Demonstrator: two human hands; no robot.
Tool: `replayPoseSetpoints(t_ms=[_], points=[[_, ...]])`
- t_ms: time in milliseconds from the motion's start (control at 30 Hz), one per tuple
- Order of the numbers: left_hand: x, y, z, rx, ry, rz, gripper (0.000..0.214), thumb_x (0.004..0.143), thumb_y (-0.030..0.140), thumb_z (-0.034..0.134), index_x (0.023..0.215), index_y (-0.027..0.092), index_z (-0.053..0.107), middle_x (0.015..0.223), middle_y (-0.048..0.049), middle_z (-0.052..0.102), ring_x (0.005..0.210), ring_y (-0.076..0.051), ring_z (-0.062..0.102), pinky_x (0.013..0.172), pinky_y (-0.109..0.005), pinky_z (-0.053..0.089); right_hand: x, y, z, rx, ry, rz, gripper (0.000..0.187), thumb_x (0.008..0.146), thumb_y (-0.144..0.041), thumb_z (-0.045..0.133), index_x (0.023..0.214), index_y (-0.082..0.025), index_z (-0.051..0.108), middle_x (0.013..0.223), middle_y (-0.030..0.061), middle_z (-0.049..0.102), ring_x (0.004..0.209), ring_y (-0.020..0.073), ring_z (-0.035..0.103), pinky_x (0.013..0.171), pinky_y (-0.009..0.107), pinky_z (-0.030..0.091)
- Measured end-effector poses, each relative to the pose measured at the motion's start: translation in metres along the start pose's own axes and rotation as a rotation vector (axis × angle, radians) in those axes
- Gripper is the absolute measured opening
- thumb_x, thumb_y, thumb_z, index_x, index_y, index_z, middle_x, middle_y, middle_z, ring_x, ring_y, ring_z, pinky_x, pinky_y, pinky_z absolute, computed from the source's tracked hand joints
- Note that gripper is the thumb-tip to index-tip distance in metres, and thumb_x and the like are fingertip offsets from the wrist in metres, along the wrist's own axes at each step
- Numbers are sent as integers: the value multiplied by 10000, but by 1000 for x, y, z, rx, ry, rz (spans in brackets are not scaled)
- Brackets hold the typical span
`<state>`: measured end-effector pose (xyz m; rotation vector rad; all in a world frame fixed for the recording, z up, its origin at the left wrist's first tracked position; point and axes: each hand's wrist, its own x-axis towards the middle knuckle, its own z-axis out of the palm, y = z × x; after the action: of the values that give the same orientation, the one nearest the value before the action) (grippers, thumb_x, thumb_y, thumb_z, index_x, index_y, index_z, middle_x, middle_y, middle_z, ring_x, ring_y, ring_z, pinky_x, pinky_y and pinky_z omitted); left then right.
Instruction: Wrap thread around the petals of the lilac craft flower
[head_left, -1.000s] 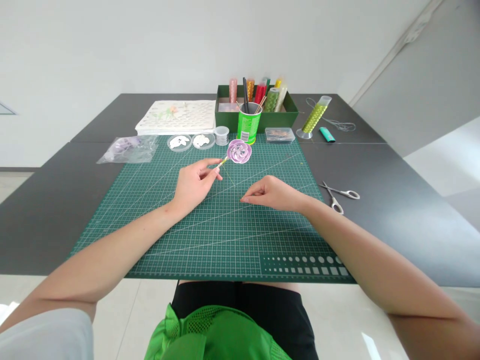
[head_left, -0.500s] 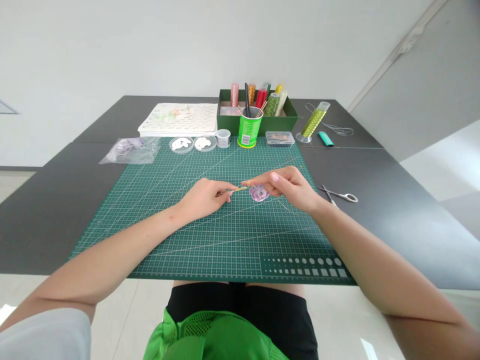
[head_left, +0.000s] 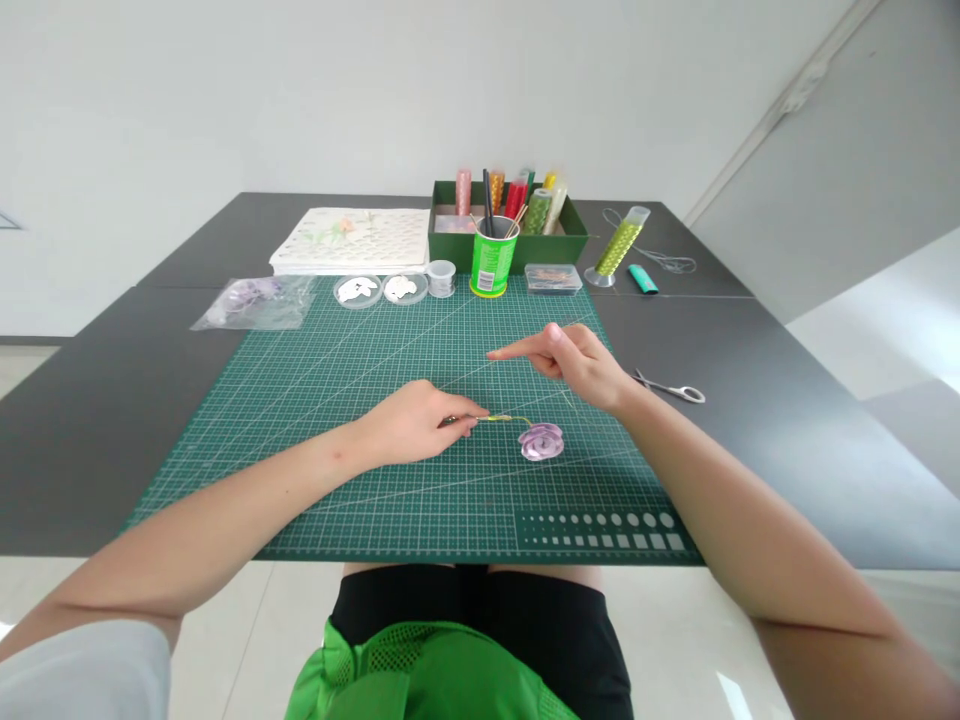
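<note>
My left hand rests on the green cutting mat and pinches the green wire stem of a small purple flower. The flower head hangs to the right of the fingers, low over the mat. My right hand hovers above and behind the flower, index finger stretched to the left, the other fingers curled. A thin wire seems to run down from that hand toward the mat, too fine to be sure it is held.
Scissors lie right of the mat. At the back stand a green cup, a green box of bead tubes, small dishes, a clear plastic case, a wire spool, a white sheet and a plastic bag.
My left hand brought the flower from the far middle of the mat toward me and lowered it. My right hand rose to the flower, then let go and drew back.
</note>
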<state>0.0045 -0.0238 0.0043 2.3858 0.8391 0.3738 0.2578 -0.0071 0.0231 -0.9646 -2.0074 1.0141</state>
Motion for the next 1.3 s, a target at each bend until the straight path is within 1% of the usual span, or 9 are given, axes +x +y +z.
replayPoseSetpoints(t_ms=[433, 667, 733, 833, 933, 1067, 1167, 1233, 1300], points=[[-2, -6, -1, -41, 261, 41, 273, 985, 302, 561, 1155, 224, 760, 812, 7, 803, 521, -108, 656, 541, -224, 477, 11, 39, 4, -62, -112, 192, 861, 954, -790, 295, 1048, -108, 813, 499, -65, 293, 501, 108, 285, 549, 285, 258], [1, -10, 3, -122, 403, -41, 297, 979, 311, 582, 1213, 214, 736, 776, 4, 788, 499, -94, 610, 522, -210, 452, 12, 44, 10, -19, -207, 207, 547, 949, -614, 523, 849, -153, 801, 576, 0, 561, 569, 135, 441, 598, 285, 385], [3, -11, 3, -216, 394, -75, 268, 966, 306, 595, 1144, 202, 766, 729, 3, 772, 457, -85, 553, 482, -207, 414, 11, 45, 10, 5, -234, 202, 424, 921, -539, 599, 811, -173, 782, 548, -16, 519, 555, 130, 415, 567, 272, 369], [6, -13, 3, -375, 379, -125, 272, 935, 301, 617, 1115, 177, 779, 683, -10, 756, 430, -81, 487, 459, -213, 372, 12, 47, 9, 169, -229, 243, 476, 960, -554, 512, 769, -171, 721, 485, -57, 342, 478, 105, 279, 475, 256, 268], [8, -17, 2, -523, 356, -173, 299, 910, 321, 640, 1119, 163, 782, 679, -28, 752, 425, -75, 432, 446, -216, 334, 15, 51, 5, 288, -92, 307, 532, 980, -629, 408, 759, -188, 609, 502, -94, 222, 442, 94, 187, 440, 252, 195], [10, -18, 1, -693, 327, -232, 342, 876, 342, 670, 1140, 156, 782, 691, -43, 745, 427, -65, 378, 427, -211, 287, 17, 53, -3, -191, 182, 372, 411, 984, -546, 462, 753, -212, 522, 578, -26, 442, 525, 136, 410, 542, 272, 338], [10, -17, 1, -736, 331, -255, 361, 860, 350, 680, 1145, 155, 784, 688, -47, 737, 428, -58, 346, 421, -209, 265, 15, 48, -2, -663, 331, 371, 277, 1004, -414, 455, 956, -200, 625, 843, 85, 688, 829, 261, 627, 794, 403, 458], [10, -16, 0, -739, 341, -259, 365, 854, 349, 684, 1146, 154, 786, 686, -49, 736, 433, -59, 346, 421, -209, 263, 13, 42, 3, -804, 390, 246, 281, 1005, -345, 445, 1121, -188, 647, 1132, 150, 711, 1089, 336, 623, 994, 538, 408], [10, -15, 0, -735, 352, -263, 362, 853, 344, 685, 1144, 154, 787, 683, -50, 735, 440, -62, 360, 424, -209, 269, 11, 35, 13, -748, 387, 71, 324, 998, -304, 444, 1223, -180, 641, 1311, 166, 657, 1230, 348, 574, 1097, 579, 347]])
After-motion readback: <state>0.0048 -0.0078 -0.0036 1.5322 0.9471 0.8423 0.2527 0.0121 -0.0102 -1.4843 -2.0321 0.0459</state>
